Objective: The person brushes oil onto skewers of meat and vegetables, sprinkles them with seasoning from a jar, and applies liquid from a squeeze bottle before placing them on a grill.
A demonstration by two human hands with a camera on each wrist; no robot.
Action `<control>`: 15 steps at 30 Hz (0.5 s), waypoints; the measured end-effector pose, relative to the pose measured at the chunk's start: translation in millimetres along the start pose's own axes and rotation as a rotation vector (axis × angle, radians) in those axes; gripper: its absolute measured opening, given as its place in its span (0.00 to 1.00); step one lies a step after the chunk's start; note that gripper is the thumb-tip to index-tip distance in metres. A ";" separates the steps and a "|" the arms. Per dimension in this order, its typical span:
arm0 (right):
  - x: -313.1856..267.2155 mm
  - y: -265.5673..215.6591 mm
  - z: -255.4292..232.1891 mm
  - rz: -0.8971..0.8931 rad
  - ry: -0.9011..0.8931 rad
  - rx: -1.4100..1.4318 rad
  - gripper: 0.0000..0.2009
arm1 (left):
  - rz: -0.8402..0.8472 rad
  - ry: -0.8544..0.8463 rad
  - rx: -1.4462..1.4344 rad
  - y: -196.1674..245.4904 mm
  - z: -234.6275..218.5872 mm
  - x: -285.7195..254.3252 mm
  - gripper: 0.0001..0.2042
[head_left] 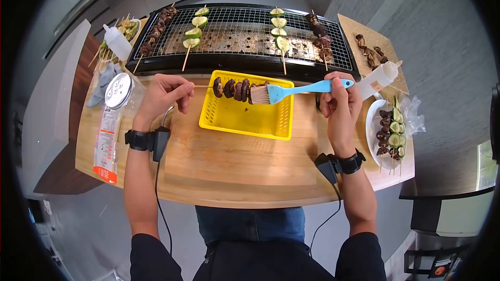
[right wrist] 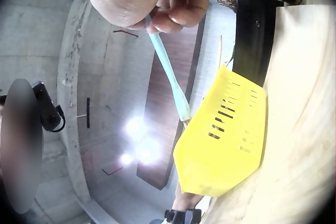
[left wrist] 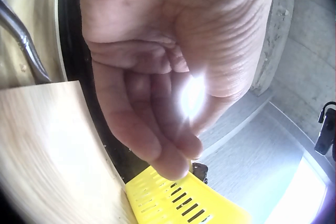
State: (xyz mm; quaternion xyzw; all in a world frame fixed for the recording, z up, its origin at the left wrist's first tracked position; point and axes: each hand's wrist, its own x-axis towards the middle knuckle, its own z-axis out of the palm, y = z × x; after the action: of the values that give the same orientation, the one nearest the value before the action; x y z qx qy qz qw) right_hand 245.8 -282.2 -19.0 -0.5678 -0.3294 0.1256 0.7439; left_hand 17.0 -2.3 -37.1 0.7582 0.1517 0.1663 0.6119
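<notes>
My left hand pinches the bare end of a wooden skewer threaded with dark brown mushroom pieces. The skewer lies level over a yellow plastic basket. In my right hand is a light blue basting brush, gripped by the end of its handle. Its pale bristles lie against the right end of the mushrooms. The right wrist view shows the brush handle slanting down to the basket; the basket wall hides the bristles there. In the left wrist view, the left fingertips are close above the basket's slotted side.
Behind the basket a black grill carries zucchini and dark meat skewers. At right stand a squeeze bottle and a white plate of skewers. A shaker jar, a label packet and another squeeze bottle are at left.
</notes>
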 end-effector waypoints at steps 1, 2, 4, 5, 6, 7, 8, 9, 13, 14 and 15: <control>-0.4 0.2 0.0 0.008 -0.004 0.004 0.09 | 0.001 0.000 0.000 0.2 -0.1 0.1 0.11; -0.6 0.3 -0.1 0.007 -0.004 0.004 0.09 | 0.001 -0.004 0.006 0.3 -0.5 -0.1 0.10; -0.5 0.1 0.4 0.003 0.000 0.034 0.09 | 0.003 -0.006 0.013 0.7 -1.3 -0.4 0.10; -0.4 0.0 0.4 0.002 -0.003 0.035 0.09 | 0.008 -0.005 0.012 0.9 -0.9 -0.2 0.10; -0.5 -0.1 0.1 -0.008 -0.002 0.063 0.09 | 0.013 -0.005 0.011 1.0 -0.6 -0.4 0.10; 0.2 -0.3 0.3 -0.020 -0.001 0.092 0.09 | 0.015 0.000 0.013 1.3 -0.7 -0.5 0.10; 0.8 -0.5 1.1 -0.023 -0.004 0.094 0.09 | 0.019 0.000 0.016 1.4 -1.1 -0.5 0.09; 0.7 -0.8 1.6 -0.024 -0.006 0.083 0.09 | 0.022 -0.001 0.017 1.3 -0.9 -0.7 0.09; 0.4 0.8 3.8 0.004 -0.013 0.052 0.10 | 0.027 0.002 0.006 2.4 0.0 -1.2 0.08; -0.2 0.3 4.6 0.007 -0.012 0.055 0.10 | 0.025 -0.001 0.011 2.5 0.0 -1.0 0.08; -0.2 -1.3 5.8 0.021 -0.014 0.037 0.10 | 0.023 -0.002 0.014 2.6 -0.2 -0.9 0.08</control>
State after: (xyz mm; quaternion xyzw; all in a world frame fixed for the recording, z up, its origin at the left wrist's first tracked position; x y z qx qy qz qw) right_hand 241.7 -278.3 -17.1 -0.5565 -0.3262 0.1437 0.7505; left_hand 16.2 -3.0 -34.6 0.7645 0.1434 0.1714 0.6046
